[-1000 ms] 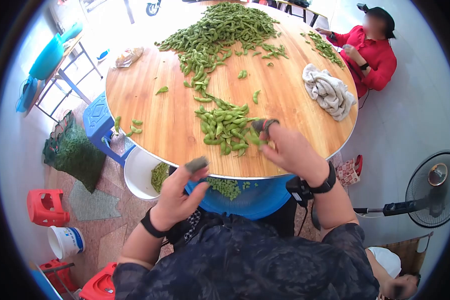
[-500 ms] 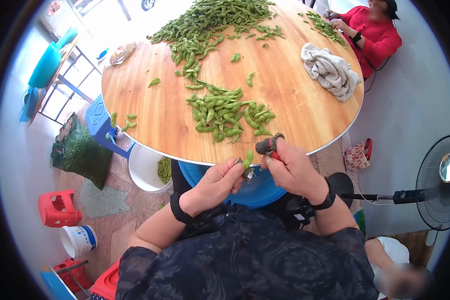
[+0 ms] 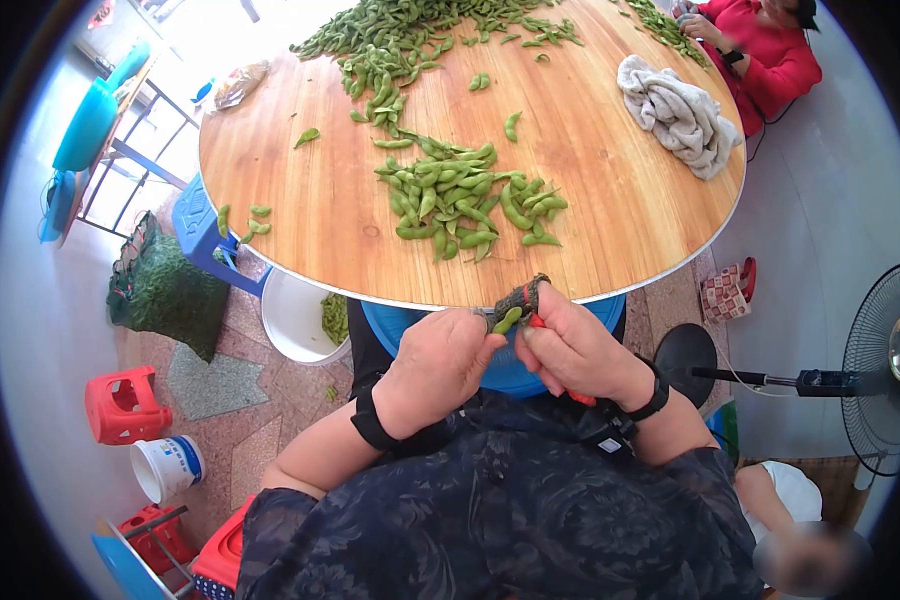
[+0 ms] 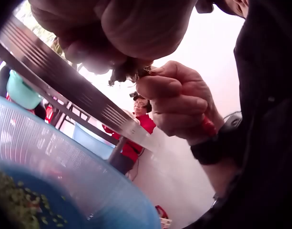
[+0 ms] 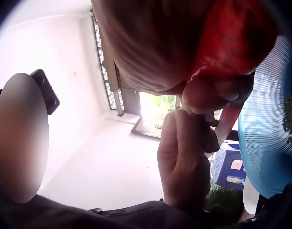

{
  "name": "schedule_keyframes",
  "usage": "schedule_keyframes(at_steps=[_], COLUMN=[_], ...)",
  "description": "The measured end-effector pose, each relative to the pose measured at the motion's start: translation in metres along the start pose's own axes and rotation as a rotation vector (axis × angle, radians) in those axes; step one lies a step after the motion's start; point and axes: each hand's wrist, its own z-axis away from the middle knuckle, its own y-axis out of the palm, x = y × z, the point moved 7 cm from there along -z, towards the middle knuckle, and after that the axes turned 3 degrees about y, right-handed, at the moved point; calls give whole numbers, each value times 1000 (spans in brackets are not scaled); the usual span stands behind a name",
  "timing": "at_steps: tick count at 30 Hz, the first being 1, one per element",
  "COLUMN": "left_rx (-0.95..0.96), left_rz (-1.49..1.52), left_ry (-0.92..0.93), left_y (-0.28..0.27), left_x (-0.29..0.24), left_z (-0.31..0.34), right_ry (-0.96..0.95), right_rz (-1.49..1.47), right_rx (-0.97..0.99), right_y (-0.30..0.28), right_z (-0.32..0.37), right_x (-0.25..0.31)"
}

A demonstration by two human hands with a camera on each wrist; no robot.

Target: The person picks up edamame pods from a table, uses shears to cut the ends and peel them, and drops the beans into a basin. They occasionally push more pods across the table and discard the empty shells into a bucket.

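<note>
In the head view the left hand [image 3: 438,362] pinches a green pod [image 3: 508,320] at the table's near edge. Touching the pod from the other side is the right hand [image 3: 582,350], its fingers curled round a red-handled tool [image 3: 582,398]; a dark wrap [image 3: 523,297] covers a fingertip. Both hands meet above a blue basket [image 3: 510,376]. The left wrist view shows the right hand [image 4: 177,102] close against the left one, and loose green beans [image 4: 34,205] in the basket. Beyond the hands lies a small heap of pods [image 3: 445,200]. The tool's tip is hidden.
A large pod pile [image 3: 390,50] covers the table's far side, with a crumpled cloth [image 3: 678,115] at the right. Around the table are a white bucket [image 3: 295,320], a blue stool [image 3: 202,235], a fan [image 3: 875,370] and a person in red [image 3: 778,65].
The left hand has come in from the left to meet the right hand, which has drawn back from the heap with a pod. That pod now sits between the fingers of both hands.
</note>
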Motion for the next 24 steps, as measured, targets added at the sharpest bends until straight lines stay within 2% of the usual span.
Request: schedule_keyframes(at_steps=[2,4,6,7,8,9,11,13,15,16,17,19,20,22,24], left_rx=[-38,-18,4,124,240,240,303,263,126,97,97,-26,-26,64,86], left_rz=[-122,-54,13,543,1068,1068,1697,1708,652,283,282,19,16,1035,973], left_ry=[167,144,121,-225,-579,-582,-693,-710,-298,-100,-99,128,127,-617,-559], left_y=[-5,1,2,14,33,33,41,40,11,-2,-1,-10,-10,19,20], left_x=[-12,-3,2,23,32,32,16,17,22,12,12,-1,-4,22,26], left_z=[-1,5,10,15,28,28,29,27,14,10,10,11,12,28,33], right_ry=[23,44,36,37,59,81,71,59,24,23,27,30,56,83,135], right_rz=[25,49,-55,-57,-262,-466,-568,-668,-500,-499,-459,-420,-455,-492,-451], right_rx=[-19,-39,-29,-28,55,139,150,156,19,18,6,-3,7,21,15], right_y=[3,5,7,7,12,17,21,23,15,16,17,20,24,27,28], right_z=[-1,-3,-5,-6,-7,-7,-7,-9,-11,-10,-9,-8,-8,-8,-8], right_x=[-3,-7,-12,-15,-20,-22,-25,-24,-24,-24,-24,-24,-26,-28,-34])
